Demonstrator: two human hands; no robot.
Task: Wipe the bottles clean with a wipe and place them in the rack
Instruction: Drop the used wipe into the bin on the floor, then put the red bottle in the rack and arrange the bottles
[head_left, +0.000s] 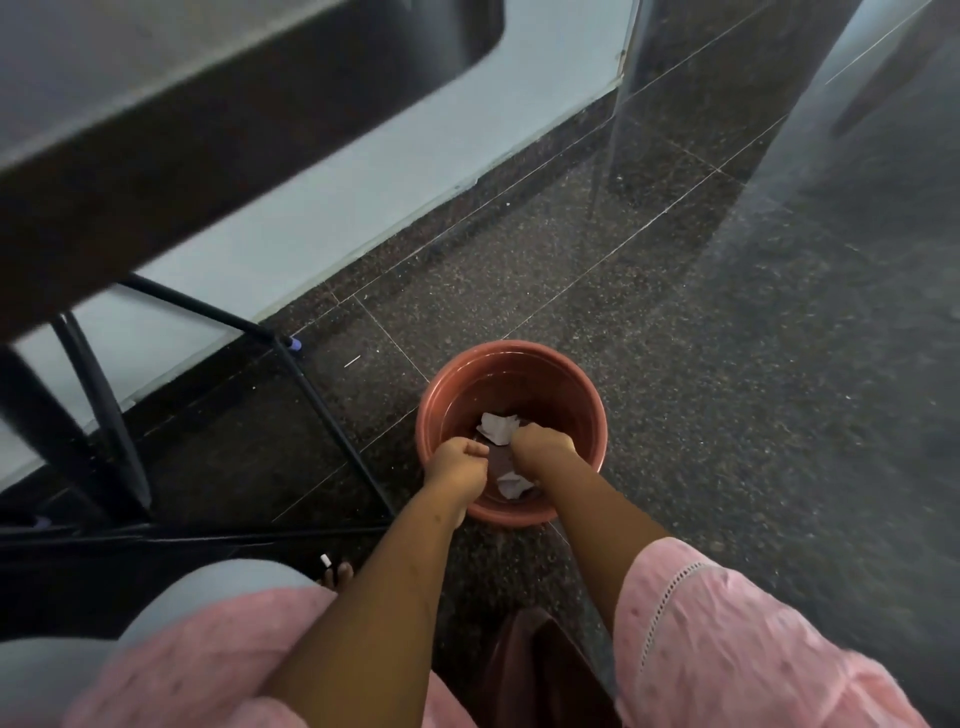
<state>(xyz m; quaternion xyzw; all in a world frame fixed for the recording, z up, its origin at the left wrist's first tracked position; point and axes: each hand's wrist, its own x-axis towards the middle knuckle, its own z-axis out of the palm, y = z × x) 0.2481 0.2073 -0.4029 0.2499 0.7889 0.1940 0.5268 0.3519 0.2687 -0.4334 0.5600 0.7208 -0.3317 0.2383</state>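
White crumpled paper wipe (497, 427) lies low in the round terracotta-red plastic bucket (519, 382), its near edge right at the curled fingers (519, 439) of the right hand (544, 448). Those fingers are bunched together, but whether they pinch the wipe or only meet it I cannot tell. The left hand (457, 464) hangs just beside them over the near rim, its fingers folded into a fist with nothing showing in it. A second white wad (513, 486) sits behind the right fingers, under the wrist.

The wipe looks very light, soft and limp, likely damp, so it should crush to any shape and may tear if tugged from one corner. A gathered pinch across its bunched middle seems the safest hold (a single flap would probably just unfold). No bottles and no rack are in view.

Beyond the fingertips runs dark speckled stone floor (701, 364). Well out to the left of the left fingers a thin black metal leg (332, 428) slants across the floor beneath a dark tabletop edge (156, 182). A brown leathery object (530, 670), too blurred to name, lies back between the forearms. The bucket's wall hems in both wrists, so lifting straight up looks easier than sweeping sideways.
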